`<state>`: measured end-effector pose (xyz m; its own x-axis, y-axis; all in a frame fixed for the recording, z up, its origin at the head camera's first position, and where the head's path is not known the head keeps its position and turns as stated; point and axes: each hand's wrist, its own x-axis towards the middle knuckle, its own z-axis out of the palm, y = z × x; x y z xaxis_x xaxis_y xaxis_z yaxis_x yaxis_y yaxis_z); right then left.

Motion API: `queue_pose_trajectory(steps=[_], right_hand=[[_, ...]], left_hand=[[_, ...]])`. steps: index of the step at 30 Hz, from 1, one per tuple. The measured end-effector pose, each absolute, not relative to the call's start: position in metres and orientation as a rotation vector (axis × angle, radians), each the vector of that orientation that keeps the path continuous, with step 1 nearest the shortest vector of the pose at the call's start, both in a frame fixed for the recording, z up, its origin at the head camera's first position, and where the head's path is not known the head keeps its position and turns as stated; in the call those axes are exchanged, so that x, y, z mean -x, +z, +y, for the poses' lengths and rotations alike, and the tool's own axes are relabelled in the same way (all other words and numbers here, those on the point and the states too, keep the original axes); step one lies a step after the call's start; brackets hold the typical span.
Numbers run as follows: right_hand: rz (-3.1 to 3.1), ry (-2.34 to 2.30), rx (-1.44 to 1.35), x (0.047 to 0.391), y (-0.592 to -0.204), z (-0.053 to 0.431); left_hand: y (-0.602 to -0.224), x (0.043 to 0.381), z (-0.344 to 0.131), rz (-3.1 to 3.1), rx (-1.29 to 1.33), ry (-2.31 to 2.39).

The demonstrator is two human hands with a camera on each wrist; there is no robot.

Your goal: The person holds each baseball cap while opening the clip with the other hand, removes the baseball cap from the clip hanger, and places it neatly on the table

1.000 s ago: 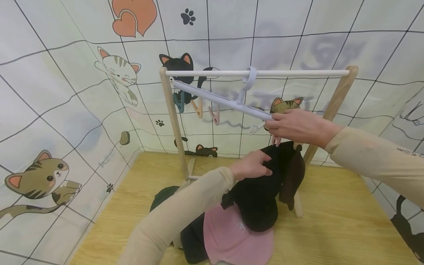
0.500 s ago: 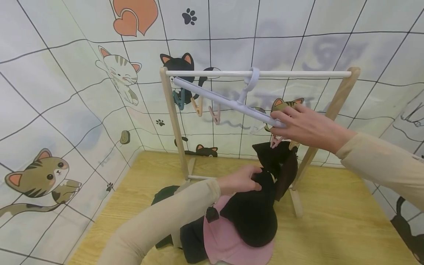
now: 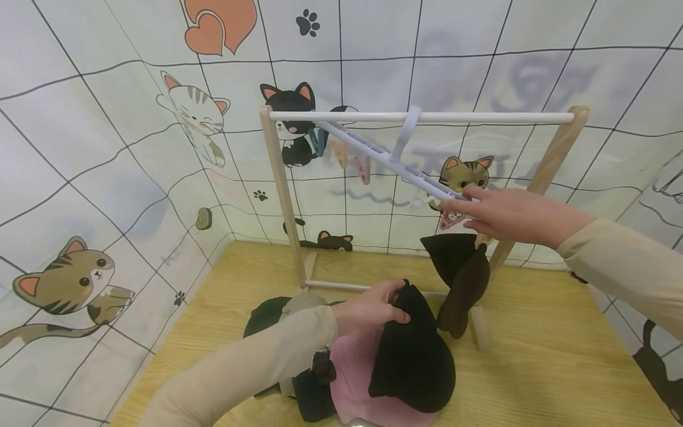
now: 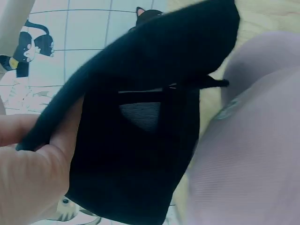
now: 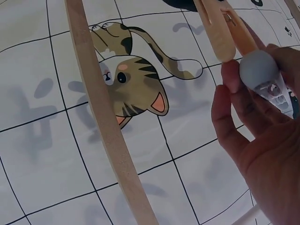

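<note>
My left hand (image 3: 368, 311) pinches the edge of a black cap (image 3: 413, 362), which hangs crown down over a pink cap (image 3: 352, 379). In the left wrist view, thumb and fingers clasp the black cap (image 4: 140, 183) at one side, its back opening showing. My right hand (image 3: 517, 216) holds the low right end of a lavender hanger (image 3: 373, 151) hooked on the rack's white bar (image 3: 496, 117). Close below it, a pink clip (image 3: 450, 221) and a peach clip (image 5: 220, 42) hang, with a black and brown cap (image 3: 464, 279) beneath. Fingertips meet the hanger's rounded end (image 5: 259, 68) in the right wrist view.
Teal (image 3: 317, 141), orange (image 3: 338, 154) and pink clips (image 3: 363, 170) dangle from the hanger's raised left half. Wooden rack legs (image 3: 549, 160) stand on the wood-grain table (image 3: 560, 367). Dark green (image 3: 264, 314), grey (image 3: 304, 303) and navy caps (image 3: 312, 397) lie partly under my left sleeve.
My left hand has drawn the black cap down and left, away from the hanging cap. The hanger has turned, its left end shifting right, while my right hand has moved slightly right and down.
</note>
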<state>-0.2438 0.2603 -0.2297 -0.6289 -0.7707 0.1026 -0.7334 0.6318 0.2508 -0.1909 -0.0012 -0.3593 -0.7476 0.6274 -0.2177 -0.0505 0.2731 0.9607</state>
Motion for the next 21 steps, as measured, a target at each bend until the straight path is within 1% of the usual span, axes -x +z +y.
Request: queue_pose_trajectory(steps=[4, 8, 12, 16, 21], right_hand=[[-2.685, -0.188, -1.284, 0.243, -0.227, 0.263], [-2.774, -0.145, -1.233, 0.241, -0.223, 0.262], [-2.812, -0.127, -1.173, 0.238, -0.222, 0.261], [-2.833, -0.079, -1.133, 0.237, -0.223, 0.26], [-2.856, -0.018, -1.085, 0.238, -0.228, 0.261]], left_hand=[[-0.374, 0.186, -0.009, 2.082, -0.45, 1.402], [-0.391, 0.182, -0.023, 2.095, -0.399, 1.4], [-0.402, 0.182, -0.036, 2.072, -0.441, 1.432], [-0.401, 0.182, -0.045, 2.177, -0.516, 1.328], [-0.396, 0.181, -0.057, 2.441, -0.557, 1.002]])
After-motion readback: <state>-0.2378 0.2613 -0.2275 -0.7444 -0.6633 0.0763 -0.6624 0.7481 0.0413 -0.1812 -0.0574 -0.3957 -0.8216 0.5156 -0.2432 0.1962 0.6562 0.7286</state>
